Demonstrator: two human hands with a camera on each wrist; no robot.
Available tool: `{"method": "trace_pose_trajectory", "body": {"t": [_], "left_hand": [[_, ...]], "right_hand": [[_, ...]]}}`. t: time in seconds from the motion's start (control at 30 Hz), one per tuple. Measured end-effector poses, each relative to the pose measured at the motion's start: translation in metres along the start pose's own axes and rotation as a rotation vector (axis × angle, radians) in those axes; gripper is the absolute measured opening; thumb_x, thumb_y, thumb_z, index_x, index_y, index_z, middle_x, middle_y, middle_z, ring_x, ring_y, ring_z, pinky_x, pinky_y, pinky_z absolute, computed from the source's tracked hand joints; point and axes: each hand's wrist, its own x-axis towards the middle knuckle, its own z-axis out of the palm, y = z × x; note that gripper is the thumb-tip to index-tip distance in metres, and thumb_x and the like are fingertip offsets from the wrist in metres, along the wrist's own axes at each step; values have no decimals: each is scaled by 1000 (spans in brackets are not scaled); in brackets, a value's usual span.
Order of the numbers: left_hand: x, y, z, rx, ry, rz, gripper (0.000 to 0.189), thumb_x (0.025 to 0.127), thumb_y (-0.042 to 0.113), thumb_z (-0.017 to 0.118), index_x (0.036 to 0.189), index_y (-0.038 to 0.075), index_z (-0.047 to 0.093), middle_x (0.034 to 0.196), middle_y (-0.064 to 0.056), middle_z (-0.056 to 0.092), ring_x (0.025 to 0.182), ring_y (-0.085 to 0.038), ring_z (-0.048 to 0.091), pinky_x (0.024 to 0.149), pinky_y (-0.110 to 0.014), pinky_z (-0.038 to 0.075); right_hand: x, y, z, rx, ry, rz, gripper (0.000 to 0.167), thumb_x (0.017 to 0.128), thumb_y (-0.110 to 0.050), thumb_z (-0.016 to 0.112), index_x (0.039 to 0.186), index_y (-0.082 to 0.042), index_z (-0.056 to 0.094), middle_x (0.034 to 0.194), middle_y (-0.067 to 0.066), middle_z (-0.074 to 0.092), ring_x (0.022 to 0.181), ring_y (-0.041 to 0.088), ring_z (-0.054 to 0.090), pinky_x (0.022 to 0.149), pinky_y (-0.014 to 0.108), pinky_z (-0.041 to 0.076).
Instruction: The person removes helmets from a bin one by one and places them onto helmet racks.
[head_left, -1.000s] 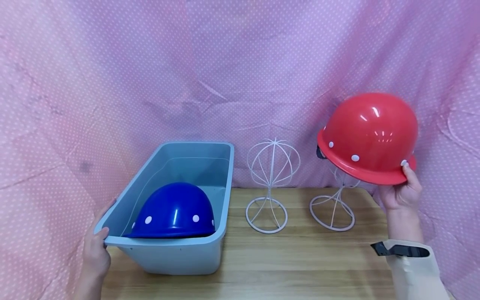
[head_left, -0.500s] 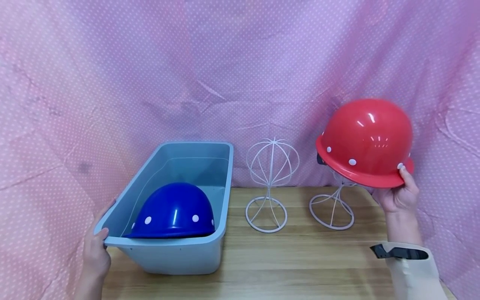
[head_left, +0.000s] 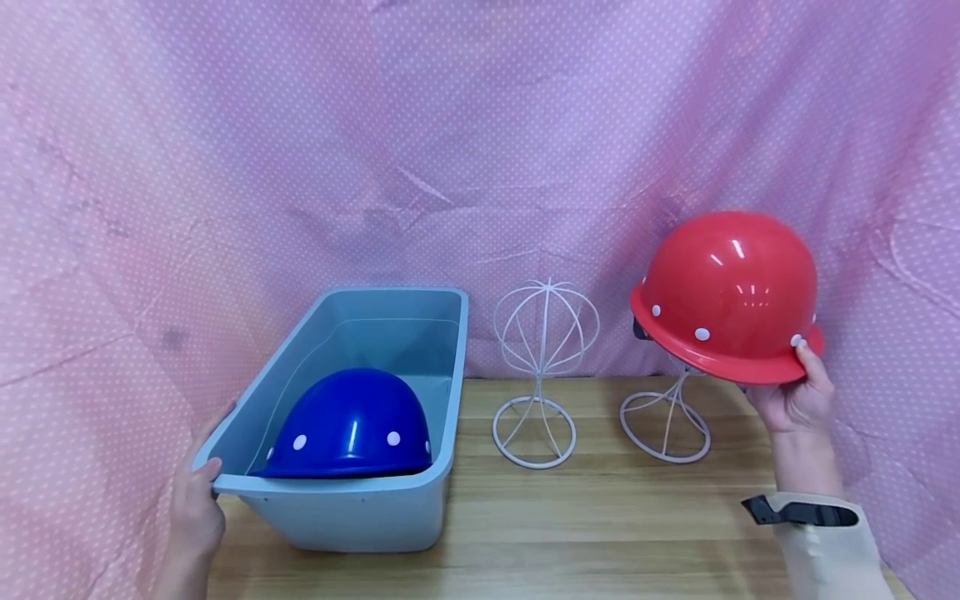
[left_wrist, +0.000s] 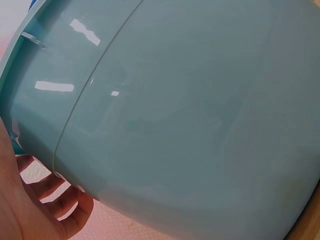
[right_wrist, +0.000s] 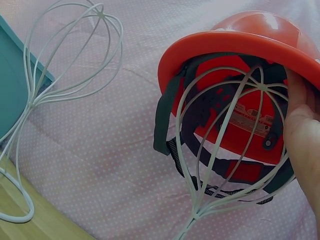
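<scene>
My right hand (head_left: 797,396) grips the brim of a red hard hat (head_left: 731,287), thumb on the outside and fingers underneath. The hat is tilted, over the right white wire stand (head_left: 667,425). In the right wrist view the stand's wire head (right_wrist: 220,135) overlaps the hat's open underside, where dark straps (right_wrist: 167,110) hang. My left hand (head_left: 197,508) holds the near left corner of a grey-blue plastic bin (head_left: 367,517); the left wrist view has its fingers (left_wrist: 75,215) curled at the rim. A blue hard hat (head_left: 348,425) sits dome up in the bin's near end.
Between the bin and the right stand, a second white wire stand (head_left: 538,375) stands upright without a hat. Everything rests on a wood-grain table (head_left: 555,525). Pink dotted cloth (head_left: 480,150) hangs behind and at both sides.
The red hard hat in my right hand has moved down and slightly left, lower over the right stand. My left hand, the bin and the blue hard hat stay put.
</scene>
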Motion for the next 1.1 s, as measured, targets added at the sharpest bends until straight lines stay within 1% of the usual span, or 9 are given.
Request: {"method": "trace_pose_trajectory", "body": {"t": [0.07,0.23,0.4,0.6,0.73,0.77,0.9,1.0,1.1], "left_hand": [[-1,0,0,5,3,3,56,96,16,17,148,30,30,148,1,37,125,-7,41,100,-32,38],[-1,1,1,5,4,9,56,95,16,18,148,31,31,147,1,39,123,-7,42,97,-30,39],[-1,0,0,-3,9,11,56,95,15,18,148,29,32,146,0,40,122,-6,42,93,-27,40],[-1,-1,1,1,17,1,56,95,14,18,148,30,31,146,1,40,121,-5,42,96,-29,40],[-1,-2,1,-46,33,8,56,95,12,19,147,25,34,142,0,43,118,-6,43,89,-22,39],[-1,-2,1,-41,35,10,56,95,13,19,147,25,34,142,1,43,118,-6,44,87,-20,39],[0,-1,1,-20,16,12,55,96,15,18,148,27,32,145,1,40,121,-7,42,92,-24,38],[1,-1,1,-31,5,13,56,96,14,18,148,27,32,147,1,38,122,-8,41,94,-26,37],[0,0,2,-54,16,12,56,95,13,19,147,25,34,145,1,40,121,-8,42,89,-23,38]], "right_hand": [[0,0,0,11,6,0,44,96,-13,28,140,-11,33,140,12,44,126,33,45,102,48,40],[0,1,-3,17,-2,-13,44,96,-12,27,139,-9,33,138,15,45,125,34,46,101,49,39],[-2,3,-7,-11,-2,-44,45,96,-9,26,140,-9,31,138,16,45,124,36,47,100,50,41],[-4,4,-9,-22,21,-60,44,95,-8,26,139,-9,32,136,16,46,123,34,48,100,47,42],[-6,5,-10,-3,27,-65,43,95,-7,25,138,-8,32,135,17,47,122,35,49,100,47,42],[-6,5,-10,-4,29,-69,43,95,-7,25,137,-8,32,134,17,47,122,35,49,100,46,42],[-10,6,-11,-28,37,-79,44,95,-7,26,138,-9,32,134,16,48,121,34,49,100,45,42],[-12,6,-12,-19,35,-87,44,95,-7,25,138,-9,32,134,17,48,121,34,49,100,46,42],[-11,7,-12,-3,34,-88,44,95,-7,25,139,-8,32,135,17,47,122,35,48,101,46,41]]}}
